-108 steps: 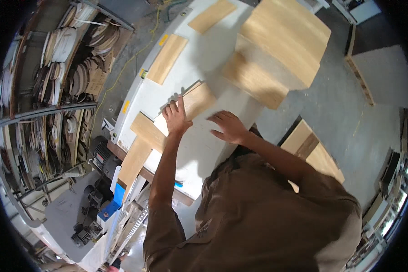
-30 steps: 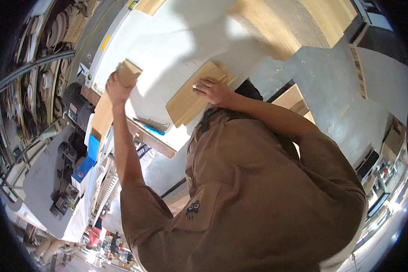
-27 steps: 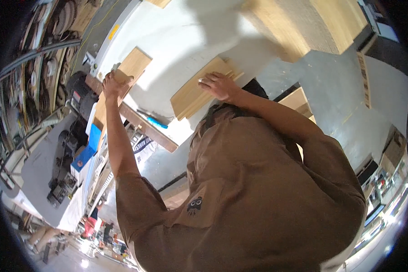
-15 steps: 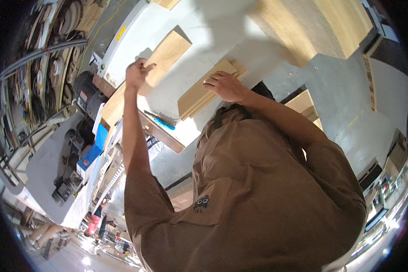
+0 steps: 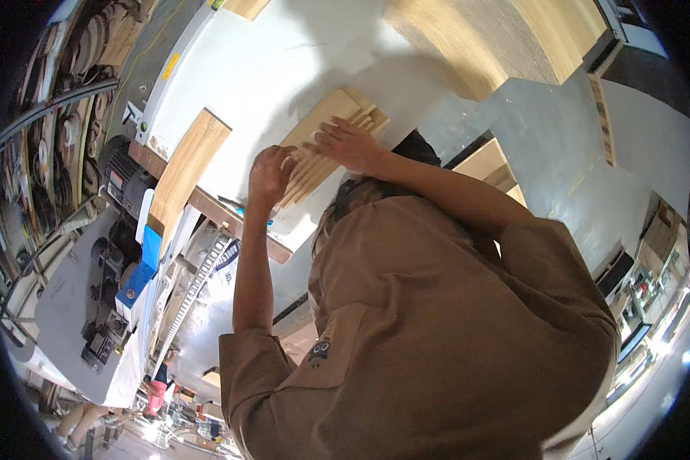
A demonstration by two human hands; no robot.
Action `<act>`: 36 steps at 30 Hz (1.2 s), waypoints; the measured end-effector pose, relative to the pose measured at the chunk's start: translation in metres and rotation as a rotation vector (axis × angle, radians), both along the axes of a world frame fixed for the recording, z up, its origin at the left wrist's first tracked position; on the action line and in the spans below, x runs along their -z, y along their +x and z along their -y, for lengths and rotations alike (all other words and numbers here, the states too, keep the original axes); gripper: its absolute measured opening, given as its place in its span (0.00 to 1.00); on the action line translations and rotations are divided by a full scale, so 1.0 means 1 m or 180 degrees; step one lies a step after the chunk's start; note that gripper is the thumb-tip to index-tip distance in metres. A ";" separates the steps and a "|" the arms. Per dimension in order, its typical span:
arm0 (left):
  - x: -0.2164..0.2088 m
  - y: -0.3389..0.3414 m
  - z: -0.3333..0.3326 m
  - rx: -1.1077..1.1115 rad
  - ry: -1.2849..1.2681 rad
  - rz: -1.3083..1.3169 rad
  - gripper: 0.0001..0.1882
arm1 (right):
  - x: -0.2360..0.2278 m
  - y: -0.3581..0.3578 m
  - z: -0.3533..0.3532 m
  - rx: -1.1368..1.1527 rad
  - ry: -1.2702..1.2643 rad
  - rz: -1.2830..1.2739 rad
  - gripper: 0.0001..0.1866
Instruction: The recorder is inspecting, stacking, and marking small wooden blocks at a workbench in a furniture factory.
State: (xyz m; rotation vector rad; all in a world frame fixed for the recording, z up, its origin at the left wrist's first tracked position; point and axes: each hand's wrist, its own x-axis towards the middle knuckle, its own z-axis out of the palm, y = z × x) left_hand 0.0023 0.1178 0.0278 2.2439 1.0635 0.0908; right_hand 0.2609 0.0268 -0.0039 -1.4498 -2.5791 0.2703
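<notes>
A small stack of pale wooden boards (image 5: pixel 323 113) lies slantwise on the white worktable, their long edges stepped. My left hand (image 5: pixel 271 175) is at the left side of the stack, its fingers curled over the boards. On top of the same boards, just to the right, rests my right hand (image 5: pixel 351 146) with its fingers stretched out and slightly apart. The fingertips of both hands come close together. The undersides of the boards are hidden.
A long plank (image 5: pixel 190 165) lies across the table's left edge. Wide wooden panels (image 5: pixel 506 46) are at the far right of the white worktable (image 5: pixel 238 77). A blue object (image 5: pixel 150 247), a dark motor (image 5: pixel 119 170) and a crowded rack (image 5: pixel 73 115) stand left.
My left hand has left the plank at the left and come right onto the stack. The plank now reaches less far across the table. My right hand has stayed on the boards.
</notes>
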 end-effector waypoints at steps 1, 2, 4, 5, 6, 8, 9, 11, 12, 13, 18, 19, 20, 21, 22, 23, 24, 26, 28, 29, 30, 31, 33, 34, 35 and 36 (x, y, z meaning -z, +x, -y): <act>-0.003 -0.006 -0.004 0.0103 0.0100 -0.0114 0.15 | 0.002 -0.001 0.001 0.0000 -0.0442 0.0170 0.42; 0.002 -0.017 -0.015 -0.0204 0.0007 -0.0064 0.18 | 0.004 0.000 0.001 -0.0017 -0.0433 0.0159 0.42; 0.006 -0.049 -0.038 -0.0616 0.0832 -0.0223 0.28 | 0.001 -0.001 -0.001 -0.0031 -0.0692 0.0057 0.37; 0.005 -0.067 -0.055 -0.0780 0.0934 -0.0829 0.37 | 0.001 -0.002 0.000 -0.0073 -0.0682 0.0042 0.37; 0.012 -0.094 -0.073 -0.0976 0.1133 -0.0863 0.44 | 0.001 -0.004 -0.001 -0.0048 -0.0578 0.0019 0.35; 0.014 -0.121 -0.098 -0.1316 0.1210 -0.1491 0.55 | 0.001 -0.002 -0.001 -0.0061 -0.0468 -0.0009 0.32; 0.019 -0.153 -0.114 -0.1258 0.1139 -0.1653 0.61 | -0.005 -0.004 -0.004 -0.0095 -0.0448 -0.0043 0.32; 0.023 -0.154 -0.139 -0.1194 0.0812 -0.2009 0.64 | -0.003 -0.002 -0.005 -0.0136 -0.0427 -0.0050 0.31; 0.028 -0.158 -0.150 -0.1262 0.0841 -0.2051 0.64 | -0.002 -0.002 -0.005 -0.0042 -0.0358 -0.0029 0.32; 0.036 -0.164 -0.159 -0.1043 0.0812 -0.2368 0.63 | -0.001 -0.004 -0.004 0.0048 -0.0285 -0.0026 0.32; 0.032 -0.102 -0.175 -0.0849 -0.0294 -0.2122 0.45 | 0.008 0.003 -0.001 0.0097 -0.0589 0.0098 0.33; 0.038 -0.100 -0.165 -0.1019 -0.0270 -0.1605 0.39 | 0.006 0.000 -0.002 0.0052 -0.0580 0.0075 0.34; 0.045 -0.095 -0.153 -0.0737 0.0062 -0.1409 0.36 | 0.004 -0.003 -0.003 0.0005 -0.0573 0.0053 0.35; 0.054 -0.089 -0.144 -0.0435 0.0383 -0.1210 0.33 | 0.002 -0.005 -0.004 -0.0007 -0.0576 0.0035 0.35; 0.057 -0.069 -0.131 -0.0322 0.0710 -0.0798 0.30 | 0.002 -0.003 -0.005 -0.0020 -0.0622 0.0040 0.34; 0.055 -0.042 -0.112 -0.0200 0.1025 -0.0363 0.27 | 0.004 0.000 -0.003 -0.0017 -0.0673 0.0057 0.34; 0.039 -0.005 -0.093 -0.0651 0.0773 -0.0347 0.25 | 0.009 0.004 0.002 0.0028 -0.0705 0.0092 0.34; 0.021 0.033 -0.058 -0.1194 0.0682 -0.0064 0.23 | 0.017 0.004 0.010 0.0225 0.0023 -0.0259 0.31; 0.008 0.050 -0.024 -0.1144 0.0346 0.0062 0.22 | 0.010 0.001 0.009 0.0253 0.0246 -0.0163 0.30; 0.008 0.050 -0.011 -0.1003 0.0304 0.0311 0.21 | 0.006 0.000 0.007 0.0304 0.0480 -0.0067 0.30; -0.003 0.049 0.000 -0.1013 0.0298 0.0317 0.21 | 0.003 0.001 0.005 0.0293 0.0475 -0.0059 0.30; -0.020 0.049 0.010 -0.1004 -0.0106 0.0292 0.19 | 0.002 0.003 0.003 0.0181 0.0444 -0.0027 0.31; -0.019 0.035 0.014 -0.0999 -0.0494 0.0260 0.17 | 0.000 0.001 0.001 0.0061 0.0427 -0.0004 0.32; 0.003 0.009 0.011 -0.0810 0.0055 0.0466 0.15 | 0.003 0.000 0.000 -0.0013 0.0170 -0.0075 0.35; 0.016 -0.015 0.004 -0.0598 0.0594 0.0676 0.15 | 0.006 0.001 0.001 -0.0070 -0.0092 -0.0138 0.38; 0.010 -0.034 -0.005 -0.1071 0.0700 0.0381 0.18 | 0.006 0.003 0.002 -0.0058 -0.0098 -0.0134 0.38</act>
